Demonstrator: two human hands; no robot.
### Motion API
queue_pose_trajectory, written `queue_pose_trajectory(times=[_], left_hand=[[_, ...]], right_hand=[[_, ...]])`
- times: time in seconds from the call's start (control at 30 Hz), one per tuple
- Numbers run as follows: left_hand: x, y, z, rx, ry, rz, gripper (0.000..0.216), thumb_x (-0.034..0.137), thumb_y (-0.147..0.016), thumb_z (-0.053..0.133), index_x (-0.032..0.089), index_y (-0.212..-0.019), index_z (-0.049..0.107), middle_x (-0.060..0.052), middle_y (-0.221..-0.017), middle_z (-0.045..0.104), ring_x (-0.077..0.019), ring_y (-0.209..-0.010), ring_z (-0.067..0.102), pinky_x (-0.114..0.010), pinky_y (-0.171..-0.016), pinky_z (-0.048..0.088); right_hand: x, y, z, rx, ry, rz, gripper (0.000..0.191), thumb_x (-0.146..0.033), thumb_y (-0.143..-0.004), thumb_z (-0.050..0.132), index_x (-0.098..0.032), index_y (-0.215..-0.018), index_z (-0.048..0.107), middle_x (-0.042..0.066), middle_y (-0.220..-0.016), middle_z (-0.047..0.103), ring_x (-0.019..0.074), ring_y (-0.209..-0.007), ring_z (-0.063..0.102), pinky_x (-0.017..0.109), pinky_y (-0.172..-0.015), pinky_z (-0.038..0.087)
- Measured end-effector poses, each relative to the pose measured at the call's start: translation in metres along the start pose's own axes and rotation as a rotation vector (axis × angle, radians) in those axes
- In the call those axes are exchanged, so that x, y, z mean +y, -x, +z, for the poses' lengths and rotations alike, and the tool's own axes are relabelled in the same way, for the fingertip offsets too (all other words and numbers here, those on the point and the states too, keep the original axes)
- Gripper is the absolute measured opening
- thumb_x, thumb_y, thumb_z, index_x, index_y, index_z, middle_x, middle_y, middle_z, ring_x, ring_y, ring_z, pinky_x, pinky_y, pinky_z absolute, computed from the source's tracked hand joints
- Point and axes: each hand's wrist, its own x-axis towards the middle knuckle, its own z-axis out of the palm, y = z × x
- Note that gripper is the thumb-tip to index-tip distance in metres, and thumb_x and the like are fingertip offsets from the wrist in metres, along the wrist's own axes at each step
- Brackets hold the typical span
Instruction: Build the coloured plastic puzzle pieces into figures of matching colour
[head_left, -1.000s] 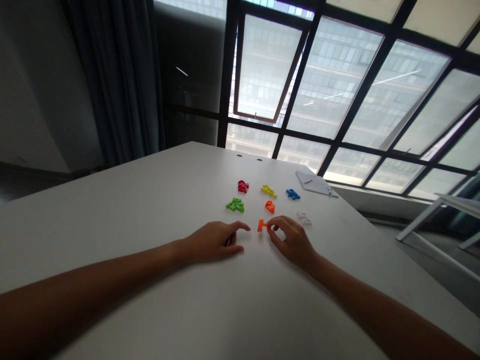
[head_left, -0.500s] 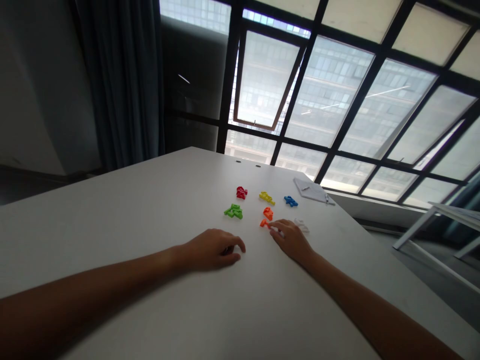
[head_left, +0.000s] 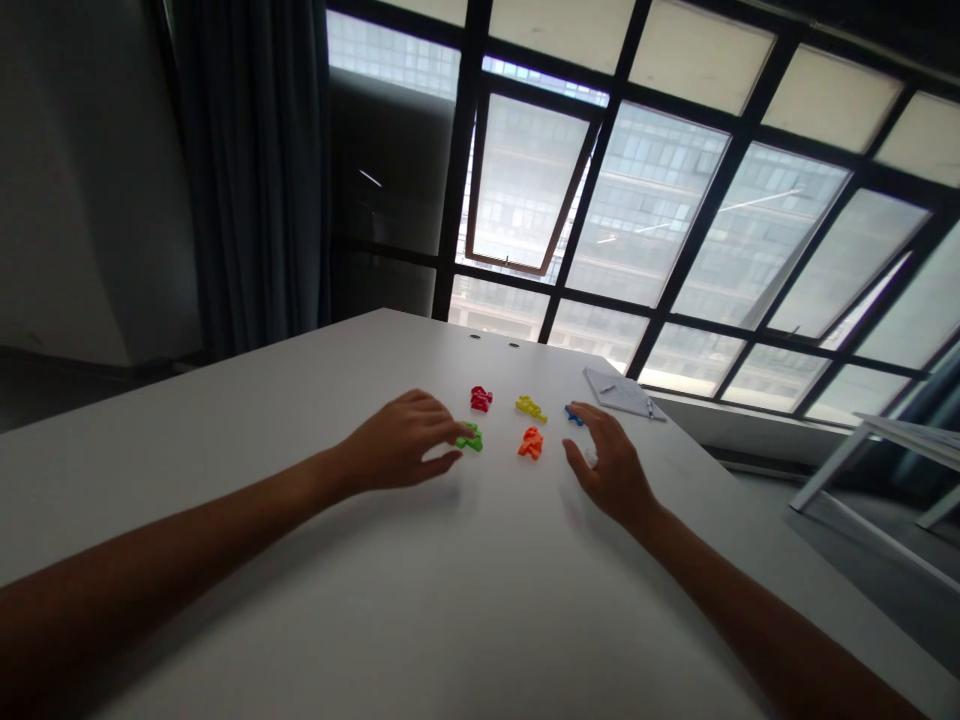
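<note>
Small coloured plastic pieces lie in groups on the white table: red, yellow, blue, green and orange. My left hand reaches forward, its index fingertip on the green pieces and its thumb apart below them. My right hand hovers to the right of the orange pieces with fingers spread, holding nothing. It partly covers the blue piece and hides whatever lies under it.
A grey notepad with a pen lies near the table's far right edge. Behind the table are a large dark-framed window and a dark curtain. A white frame stands off to the right.
My right hand has set the orange piece down with the other orange one, let go and opened. My left hand has moved forward onto the green pieces.
</note>
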Motion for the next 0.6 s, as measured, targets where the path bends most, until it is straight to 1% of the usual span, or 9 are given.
queue_pose_trajectory(times=[0.03, 0.1, 0.17, 0.23, 0.33, 0.4, 0.47, 0.53, 0.6], left_hand=[[-0.008, -0.004, -0.012, 0.052, -0.011, -0.049, 0.031, 0.038, -0.100, 0.053, 0.023, -0.124, 0.064, -0.007, -0.112, 0.072, -0.0224, -0.102, 0.065, -0.040, -0.097, 0.044], [-0.019, -0.011, -0.036, 0.105, -0.044, -0.085, 0.040, 0.044, -0.099, 0.052, 0.022, -0.132, 0.060, -0.009, -0.124, 0.068, -0.0259, -0.112, 0.062, -0.043, -0.100, 0.045], [-0.022, -0.017, -0.052, 0.109, -0.067, -0.071, 0.051, 0.049, -0.098, 0.053, 0.022, -0.142, 0.053, -0.011, -0.135, 0.062, -0.0299, -0.122, 0.057, -0.046, -0.105, 0.043], [-0.015, -0.019, -0.057, 0.073, -0.043, -0.056, 0.062, 0.053, -0.097, 0.054, 0.024, -0.151, 0.042, -0.012, -0.147, 0.053, -0.0319, -0.133, 0.050, -0.047, -0.111, 0.039], [0.010, -0.006, -0.039, -0.061, 0.076, -0.040, 0.082, 0.062, -0.095, 0.053, 0.025, -0.161, 0.020, -0.011, -0.162, 0.032, -0.0321, -0.147, 0.034, -0.046, -0.119, 0.031], [0.028, 0.010, -0.015, -0.220, 0.169, -0.006, 0.098, 0.070, -0.090, 0.054, 0.024, -0.163, 0.009, -0.011, -0.167, 0.018, -0.0344, -0.152, 0.023, -0.047, -0.124, 0.022], [0.044, 0.026, 0.008, -0.380, 0.268, 0.018, 0.100, 0.073, -0.091, 0.050, 0.021, -0.163, 0.004, -0.013, -0.167, 0.013, -0.0340, -0.152, 0.021, -0.046, -0.125, 0.020], [0.055, 0.036, 0.023, -0.513, 0.334, 0.013, 0.097, 0.074, -0.092, 0.045, 0.022, -0.163, 0.003, -0.012, -0.166, 0.010, -0.0334, -0.153, 0.019, -0.047, -0.126, 0.017], [0.060, 0.039, 0.028, -0.561, 0.364, -0.024, 0.097, 0.076, -0.092, 0.044, 0.023, -0.163, 0.003, -0.011, -0.166, 0.008, -0.0337, -0.153, 0.017, -0.050, -0.126, 0.013]], right_hand=[[-0.003, -0.006, -0.011, 0.013, 0.002, -0.019, 0.051, -0.033, -0.100, 0.052, -0.019, -0.148, 0.043, 0.015, -0.144, 0.055, 0.0299, -0.135, 0.050, 0.052, -0.112, 0.044], [-0.012, -0.014, -0.032, -0.030, 0.011, -0.043, 0.062, -0.039, -0.101, 0.050, -0.020, -0.157, 0.030, 0.015, -0.157, 0.042, 0.0308, -0.145, 0.039, 0.053, -0.116, 0.039], [-0.024, -0.015, -0.047, -0.154, 0.014, -0.053, 0.077, -0.048, -0.101, 0.050, -0.020, -0.162, 0.013, 0.014, -0.166, 0.023, 0.0328, -0.152, 0.024, 0.056, -0.120, 0.032], [-0.037, -0.008, -0.053, -0.332, -0.003, -0.052, 0.089, -0.056, -0.099, 0.050, -0.019, -0.163, 0.001, 0.013, -0.169, 0.007, 0.0345, -0.155, 0.011, 0.058, -0.122, 0.025], [-0.056, 0.013, -0.048, -0.617, -0.070, -0.044, 0.100, -0.066, -0.095, 0.051, -0.014, -0.162, -0.003, 0.015, -0.168, -0.004, 0.0360, -0.155, 0.000, 0.059, -0.124, 0.017], [-0.066, 0.030, -0.038, -0.797, -0.134, -0.038, 0.105, -0.070, -0.091, 0.052, -0.011, -0.162, 0.002, 0.018, -0.167, -0.003, 0.0368, -0.154, -0.002, 0.058, -0.125, 0.013], [-0.072, 0.044, -0.027, -0.942, -0.199, -0.020, 0.105, -0.072, -0.090, 0.053, -0.010, -0.162, 0.008, 0.019, -0.166, 0.001, 0.0370, -0.154, 0.001, 0.057, -0.125, 0.012], [-0.076, 0.054, -0.019, -0.999, -0.244, 0.018, 0.101, -0.072, -0.091, 0.051, -0.013, -0.162, 0.012, 0.018, -0.166, 0.003, 0.0363, -0.155, 0.004, 0.057, -0.125, 0.013], [-0.078, 0.058, -0.015, -0.970, -0.264, 0.062, 0.096, -0.072, -0.092, 0.049, -0.016, -0.162, 0.015, 0.015, -0.167, 0.006, 0.0353, -0.155, 0.006, 0.056, -0.125, 0.013]])
